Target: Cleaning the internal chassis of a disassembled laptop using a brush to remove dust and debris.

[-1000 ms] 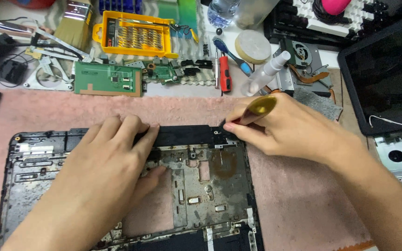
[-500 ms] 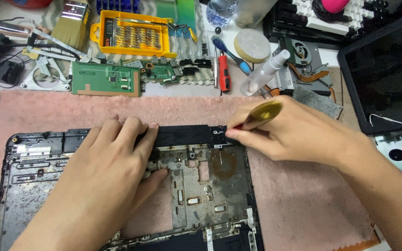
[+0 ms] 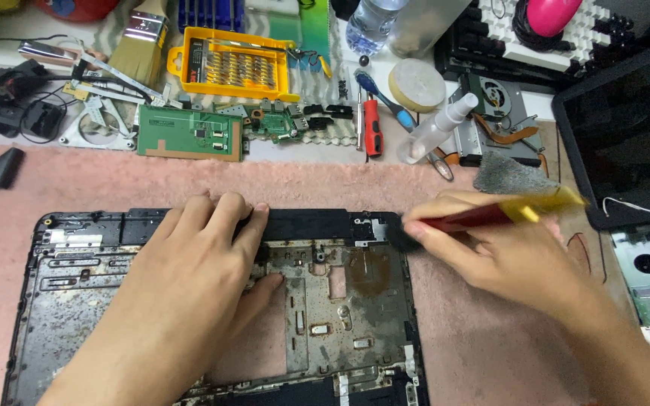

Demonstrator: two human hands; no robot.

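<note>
Both hands, the left hand (image 3: 189, 278) and the right hand (image 3: 505, 256), are seen bare; no gloves, rings, watch or sleeves are worn on hands or forearms.

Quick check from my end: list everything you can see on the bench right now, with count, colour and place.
laptop base shell: 1, black and grey, grimy, on the pink mat, front centre
pink mat: 1, pink, under the shell
small brush: 1, red handle, gold ferrule, dark bristles at the shell's top right corner
green circuit board: 1, green, behind the mat, left
bit case: 1, yellow, rear centre
paintbrush: 1, pale bristles, rear left
screwdriver: 1, red and black, rear centre
spray bottle: 1, white, lying right of the screwdriver
laptop screen: 1, black, right edge
left hand: flat on the shell
right hand: gripping the small brush
</note>
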